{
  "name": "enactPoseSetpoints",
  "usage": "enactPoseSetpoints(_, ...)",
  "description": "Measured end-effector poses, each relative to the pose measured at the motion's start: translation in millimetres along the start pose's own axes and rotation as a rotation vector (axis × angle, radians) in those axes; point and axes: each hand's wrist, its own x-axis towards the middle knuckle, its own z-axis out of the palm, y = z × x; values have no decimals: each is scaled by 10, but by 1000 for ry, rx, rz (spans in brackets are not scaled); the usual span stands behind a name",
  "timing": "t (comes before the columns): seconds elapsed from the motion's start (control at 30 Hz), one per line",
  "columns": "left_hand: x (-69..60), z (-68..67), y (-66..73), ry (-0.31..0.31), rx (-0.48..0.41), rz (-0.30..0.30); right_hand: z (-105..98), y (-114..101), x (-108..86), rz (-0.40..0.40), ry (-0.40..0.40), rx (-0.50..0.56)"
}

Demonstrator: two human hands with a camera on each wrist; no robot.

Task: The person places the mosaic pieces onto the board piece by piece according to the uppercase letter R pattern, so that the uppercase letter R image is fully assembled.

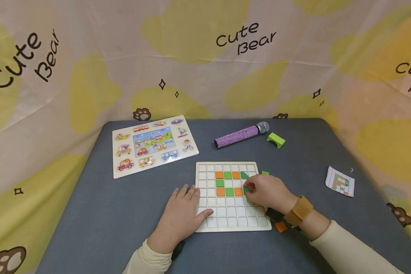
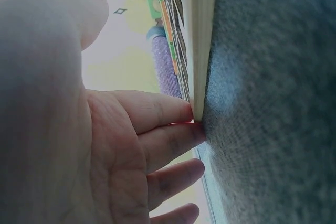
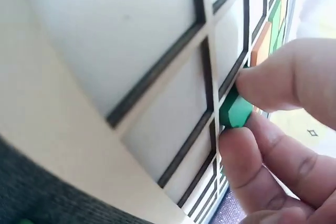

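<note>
A white grid board (image 1: 222, 222) with wooden lines lies on the table, bearing several orange and green square tiles and a rounded dark green tile (image 1: 244, 175) at the end of the top row. My right hand (image 1: 271, 193) pinches another dark green tile (image 3: 237, 110) between thumb and fingers, over a cell at the right end of the lower row of tiles. Along the board's left edge rests my left hand (image 1: 179, 216), fingers extended and touching the edge (image 2: 197, 77), the thumb lying over the board.
Beyond the board lie a picture puzzle (image 1: 121, 169), a purple microphone (image 1: 238, 137) and a green arch block (image 1: 276, 140). To the right is a printed pattern card (image 1: 340, 182). An orange tile (image 1: 280, 227) and a green piece (image 1: 265, 173) sit beside the board, partly behind my right arm.
</note>
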Motion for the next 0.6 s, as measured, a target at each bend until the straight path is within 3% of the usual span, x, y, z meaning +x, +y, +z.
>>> enactPoseSetpoints(0.2, 15, 2, 14, 0, 11, 8, -13, 40, -73, -64, 79, -5)
enactPoseSetpoints(0.4, 32, -6, 34, -4, 7, 13, 15, 130, -169, -242, 116, -123)
enactPoseSetpoints(0.6, 2, -7, 1, -5, -1, -7, 63, 110, -89, -323, 143, -151)
